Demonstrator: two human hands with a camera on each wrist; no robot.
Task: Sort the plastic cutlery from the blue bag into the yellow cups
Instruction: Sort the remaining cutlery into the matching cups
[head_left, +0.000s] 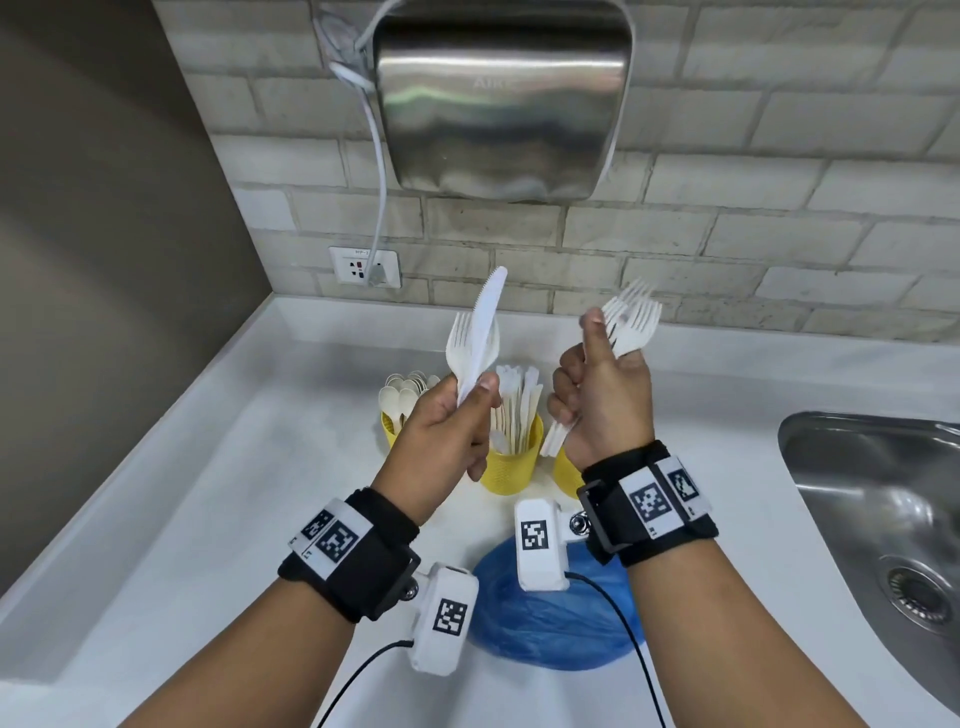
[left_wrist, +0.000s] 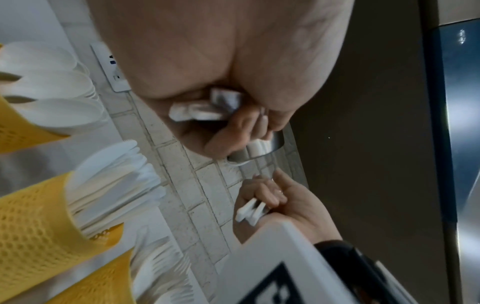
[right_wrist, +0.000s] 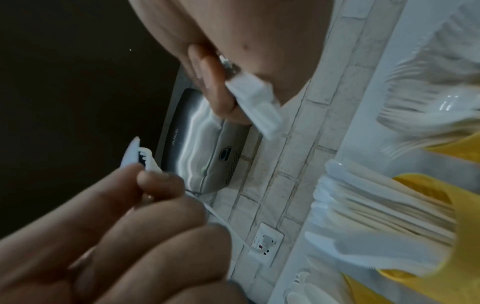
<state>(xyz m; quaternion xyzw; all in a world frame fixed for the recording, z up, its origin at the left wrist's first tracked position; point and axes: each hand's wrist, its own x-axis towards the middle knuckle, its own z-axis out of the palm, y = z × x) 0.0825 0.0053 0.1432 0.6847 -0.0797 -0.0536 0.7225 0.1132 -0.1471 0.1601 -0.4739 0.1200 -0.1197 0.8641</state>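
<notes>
My left hand (head_left: 467, 387) grips a white plastic knife (head_left: 488, 306) and a fork (head_left: 460, 338) by their handles, upright above the cups. My right hand (head_left: 613, 343) holds a bunch of white forks (head_left: 634, 322), tines up. Below stand three yellow cups: one with spoons (head_left: 389, 428), the middle one with knives (head_left: 511, 467), and a third (head_left: 563, 473) mostly hidden behind my right wrist. The blue bag (head_left: 550, 618) lies flat on the counter under my wrists. In the left wrist view handle ends (left_wrist: 200, 111) poke from my left palm. Fork handles (right_wrist: 254, 102) show in the right wrist view.
A steel sink (head_left: 883, 519) is set into the white counter (head_left: 208, 493) at the right. A steel hand dryer (head_left: 498, 98) hangs on the brick wall, its cord running to a socket (head_left: 366, 266). A dark wall (head_left: 104, 260) closes the left side.
</notes>
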